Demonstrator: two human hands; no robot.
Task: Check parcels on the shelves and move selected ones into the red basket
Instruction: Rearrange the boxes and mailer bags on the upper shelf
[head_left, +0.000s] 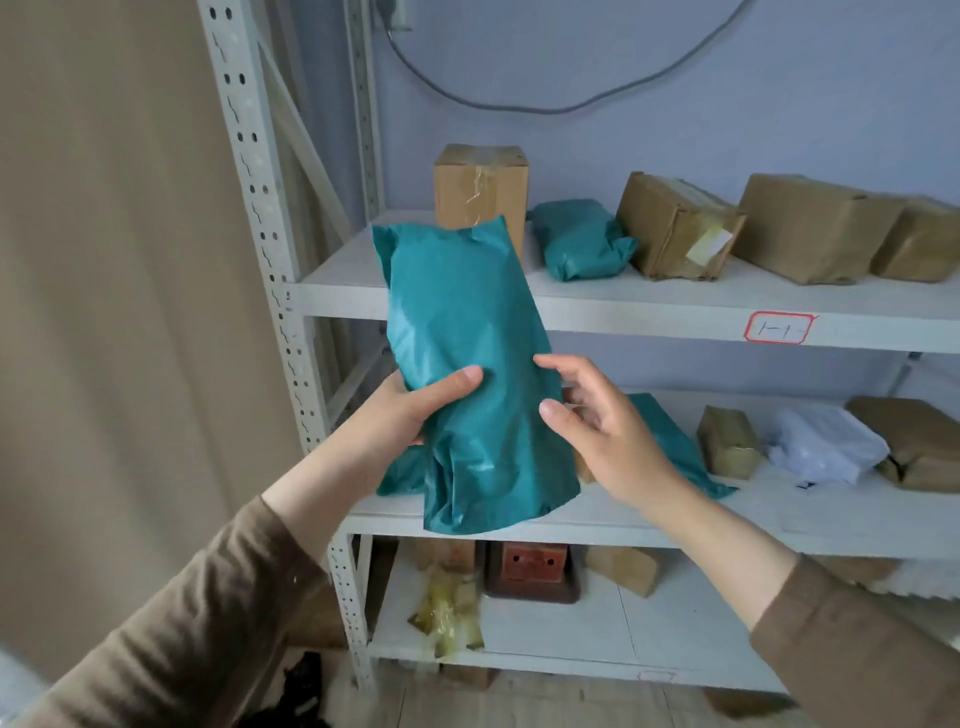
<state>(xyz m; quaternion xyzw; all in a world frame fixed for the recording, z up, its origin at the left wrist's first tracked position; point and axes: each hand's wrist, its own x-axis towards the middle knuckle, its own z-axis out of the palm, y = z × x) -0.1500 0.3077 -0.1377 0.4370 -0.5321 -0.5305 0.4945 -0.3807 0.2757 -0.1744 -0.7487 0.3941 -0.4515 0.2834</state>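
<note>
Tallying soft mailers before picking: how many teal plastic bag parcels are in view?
3. One teal bag is held up in the left hand; a second lies on the upper shelf; a third lies on the middle shelf behind the right hand. More may be hidden.

teal plastic mailer bags (467, 364): 3 | brown cardboard boxes (480, 192): at least 6 | white plastic parcel (826, 444): 1 | bare hands (410, 410): 2

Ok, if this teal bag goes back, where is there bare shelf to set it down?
Top shelf: bare front-left corner, before the upright cardboard box; its right half is packed with brown boxes. Bottom shelf: open white patch right of the red-brown block. Middle shelf is crowded. The left hand holds the teal plastic mailer bag.
</note>
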